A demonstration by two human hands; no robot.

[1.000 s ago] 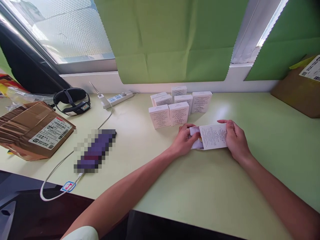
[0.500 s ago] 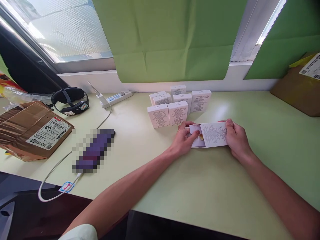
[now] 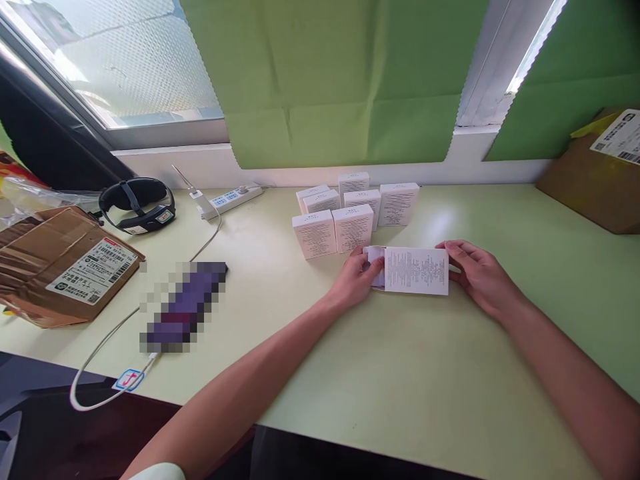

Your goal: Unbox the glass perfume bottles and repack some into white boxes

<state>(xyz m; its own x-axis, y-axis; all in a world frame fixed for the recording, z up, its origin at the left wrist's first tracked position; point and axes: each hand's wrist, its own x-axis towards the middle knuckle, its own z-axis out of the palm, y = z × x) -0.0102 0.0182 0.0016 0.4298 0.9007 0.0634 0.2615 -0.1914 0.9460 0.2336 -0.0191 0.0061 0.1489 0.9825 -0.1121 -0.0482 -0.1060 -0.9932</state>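
A small white box [image 3: 417,271] with printed text on its face lies sideways between my hands, just above or on the desk. Its inner part [image 3: 376,257] sticks out at the left end. My left hand [image 3: 354,277] grips that end, thumb on the inner part and fingers behind. At the other end is my right hand [image 3: 477,277], its fingers loosely apart and fingertips at the box's upper right corner. Beyond the hands stand several similar white boxes [image 3: 353,228], upright in a loose group.
A phone with a pixelated screen [image 3: 187,303] lies left, on a white cable [image 3: 100,347]. Behind it are a power strip [image 3: 235,199] and a black headset [image 3: 137,205]. Cardboard boxes stand at the left [image 3: 55,267] and far right [image 3: 580,173]. A green curtain [image 3: 335,80] hangs behind.
The printed sleeve has slid left over the inner part, and the gold spot there is out of sight. My right hand has loosened from its grip on the right end.
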